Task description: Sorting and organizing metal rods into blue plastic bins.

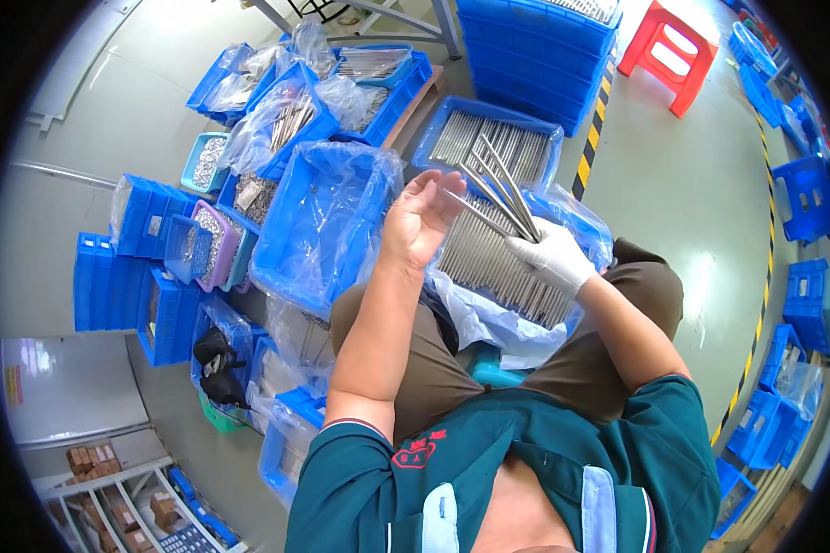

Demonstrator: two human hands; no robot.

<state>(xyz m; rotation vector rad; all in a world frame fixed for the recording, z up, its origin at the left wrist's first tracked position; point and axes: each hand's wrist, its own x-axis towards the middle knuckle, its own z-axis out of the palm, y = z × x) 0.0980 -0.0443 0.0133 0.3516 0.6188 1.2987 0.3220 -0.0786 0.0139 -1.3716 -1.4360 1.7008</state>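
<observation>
My right hand [551, 258], in a white glove, is closed round the lower ends of several slim metal rods [523, 217], which fan out up and to the left. My bare left hand [417, 226] is raised palm up, its curled fingers at the far end of one rod [478, 210]; the fingertips seem to pinch it. Below both hands, many similar rods [498, 272] lie side by side in a lined blue bin between my knees. Just beyond it, another blue bin [555, 152] holds rows of metal rods.
A lined blue bin [290, 244] stands left of my left hand. Further left are stacked blue bins [111, 281] and a purple tray [219, 241] of small parts. Tall blue crates [535, 60] and a red stool [669, 55] stand ahead. Striped floor tape [592, 138] runs beside the crates.
</observation>
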